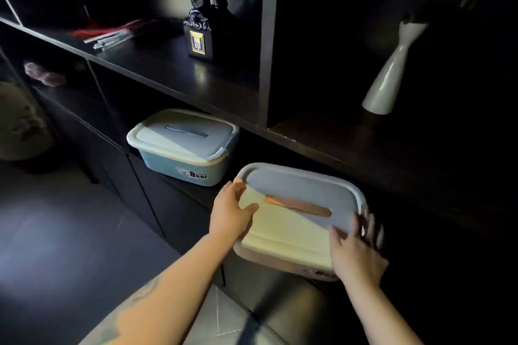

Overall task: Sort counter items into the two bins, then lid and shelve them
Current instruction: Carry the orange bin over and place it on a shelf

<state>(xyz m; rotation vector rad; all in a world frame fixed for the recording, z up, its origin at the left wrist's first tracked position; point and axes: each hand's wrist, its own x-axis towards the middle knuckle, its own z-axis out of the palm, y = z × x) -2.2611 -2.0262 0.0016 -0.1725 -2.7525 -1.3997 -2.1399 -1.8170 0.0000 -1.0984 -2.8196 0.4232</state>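
Note:
A lidded blue bin [183, 147] with a blue lid handle stands inside the low shelf compartment at centre left. A second lidded bin [291, 221], pale with an orange-brown lid handle, sits at the shelf's front edge to the right of it. My left hand [231, 210] holds this bin's left end, thumb on the lid and fingers over the rim. My right hand [358, 249] lies against its right front corner with fingers spread and straight. The bin's lower body is mostly hidden beneath the lid and my hands.
A dark shelf unit surrounds the bins. On the shelf above stand a black figurine [200, 15] and red-and-silver items [112, 33]. A white vase [388, 75] stands in the right compartment. A vertical divider [267, 45] separates the compartments. Dark floor lies at left.

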